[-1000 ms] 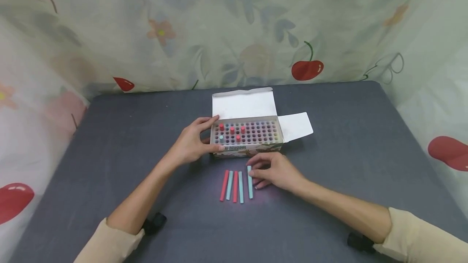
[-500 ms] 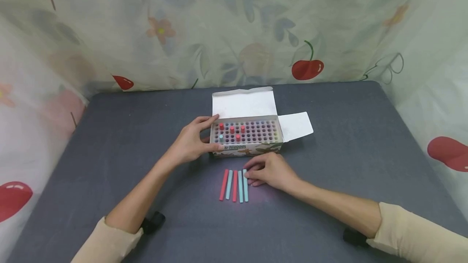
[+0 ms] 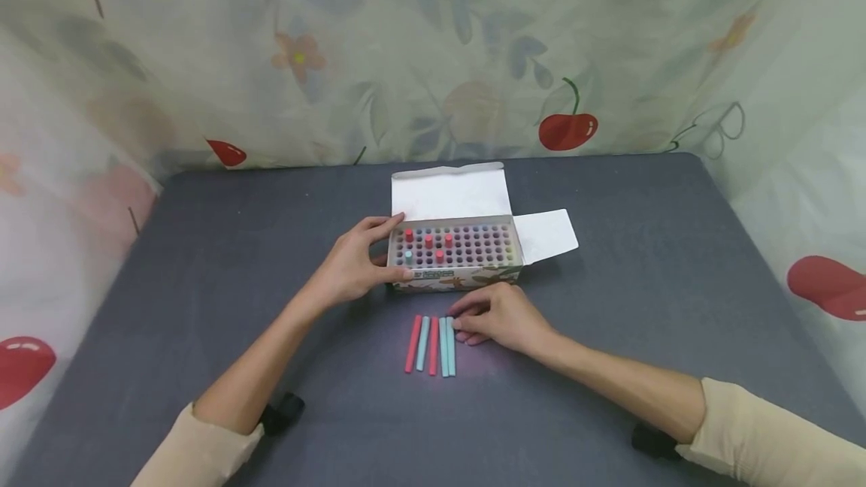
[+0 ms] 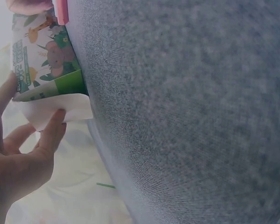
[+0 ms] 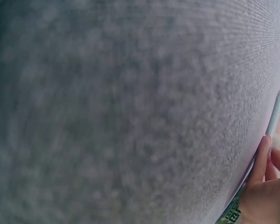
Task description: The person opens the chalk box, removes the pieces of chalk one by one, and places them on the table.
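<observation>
An opened chalk box (image 3: 467, 278) stands near the middle of the table, with several red and light-blue sticks poking out of its rows of holes. My left hand (image 3: 352, 265) grips its left end, thumb at the front and fingers round the back. In front lies a row of red and light-blue chalk sticks. The rightmost light-blue chalk stick (image 3: 452, 359) is pinched near its far end by my right hand (image 3: 504, 319), and lies against the light-blue stick (image 3: 443, 352) beside it. In the right wrist view the thumb touches the end of this chalk stick (image 5: 274, 114).
The box's white lid (image 3: 452, 195) is folded back, and a side flap (image 3: 546, 235) sticks out to the right. The dark grey table (image 3: 575, 412) reaches a patterned curtain (image 3: 419, 58) behind and at both sides.
My right hand has moved left and brought the light-blue chalk stick down beside the row, now touching its neighbour. The left hand has stayed on the box.
</observation>
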{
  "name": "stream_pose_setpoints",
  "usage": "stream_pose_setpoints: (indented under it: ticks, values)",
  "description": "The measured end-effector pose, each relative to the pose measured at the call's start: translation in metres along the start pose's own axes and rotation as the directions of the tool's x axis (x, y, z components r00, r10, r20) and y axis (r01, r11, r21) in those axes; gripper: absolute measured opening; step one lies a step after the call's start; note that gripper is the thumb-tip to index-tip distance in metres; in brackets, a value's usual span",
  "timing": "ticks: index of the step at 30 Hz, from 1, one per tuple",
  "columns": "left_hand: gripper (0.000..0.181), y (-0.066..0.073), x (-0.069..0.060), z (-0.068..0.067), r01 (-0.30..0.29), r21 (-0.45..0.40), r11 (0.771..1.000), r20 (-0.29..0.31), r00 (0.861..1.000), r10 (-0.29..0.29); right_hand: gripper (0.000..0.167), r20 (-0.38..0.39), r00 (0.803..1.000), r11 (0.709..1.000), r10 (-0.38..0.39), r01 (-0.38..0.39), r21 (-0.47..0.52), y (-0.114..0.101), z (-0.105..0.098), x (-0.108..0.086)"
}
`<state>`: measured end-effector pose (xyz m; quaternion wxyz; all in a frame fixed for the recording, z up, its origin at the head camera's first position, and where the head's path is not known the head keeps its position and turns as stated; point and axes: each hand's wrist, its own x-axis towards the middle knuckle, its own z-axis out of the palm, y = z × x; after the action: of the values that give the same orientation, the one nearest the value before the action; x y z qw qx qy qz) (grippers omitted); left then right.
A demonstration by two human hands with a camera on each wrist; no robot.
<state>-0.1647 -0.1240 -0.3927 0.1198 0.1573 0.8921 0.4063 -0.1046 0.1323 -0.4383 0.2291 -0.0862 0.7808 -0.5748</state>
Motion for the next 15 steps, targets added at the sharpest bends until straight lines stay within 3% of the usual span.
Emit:
stream_pose_setpoints:
  ticks: [7,15]
  values:
    - [0.088,-0.001,0.001,0.0,0.005,0.007,1.0,0.006,1.0,-0.005,0.019,0.038,0.999,0.999,-0.032,0.031,0.021,-0.008,-0.004,0.0]
    - [0.088,-0.001,0.002,0.001,-0.009,-0.01,1.0,-0.003,1.0,0.009,0.022,0.12,0.978,0.982,-0.169,0.178,-0.069,-0.035,-0.019,-0.002]
